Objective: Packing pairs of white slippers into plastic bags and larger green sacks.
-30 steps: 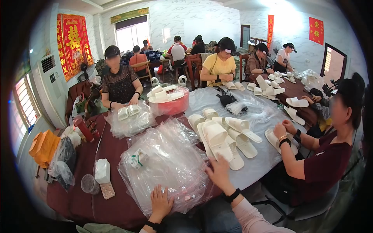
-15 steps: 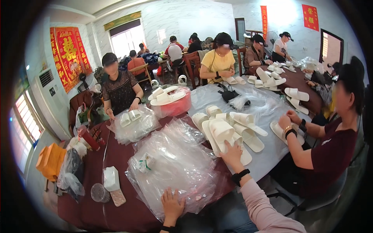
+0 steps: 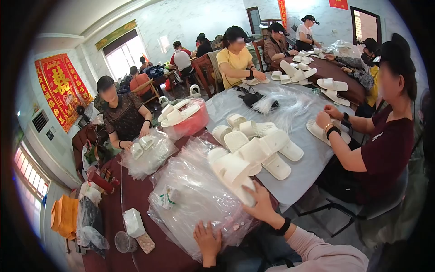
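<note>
My right hand [image 3: 263,205] grips a white open-toed slipper [image 3: 232,176] by one end, its thumb along the sole's edge. The slipper is tilted, between the slipper pile and the stack of clear plastic bags [image 3: 190,199]; whether a second slipper is held with it I cannot tell. On the stack's near edge my left hand [image 3: 207,240] lies flat with fingers stretched, holding nothing. More white slippers [image 3: 283,165] are heaped on the grey-covered part of the table, just beyond my right hand. A small white-and-green packet [image 3: 168,196] shows among the bags.
To the left stand a white box [image 3: 132,222], a clear round tub [image 3: 124,242] and a red flask [image 3: 100,181]. A pink bundle [image 3: 192,122] bears slippers. Co-workers handle slippers across the table, and one person [image 3: 385,140] sits close on the right. White strands [image 3: 272,100] lie farther back.
My right hand has drawn a slipper left from the pile toward the bags. My left hand stays on the bag stack. The whole view has turned slightly.
</note>
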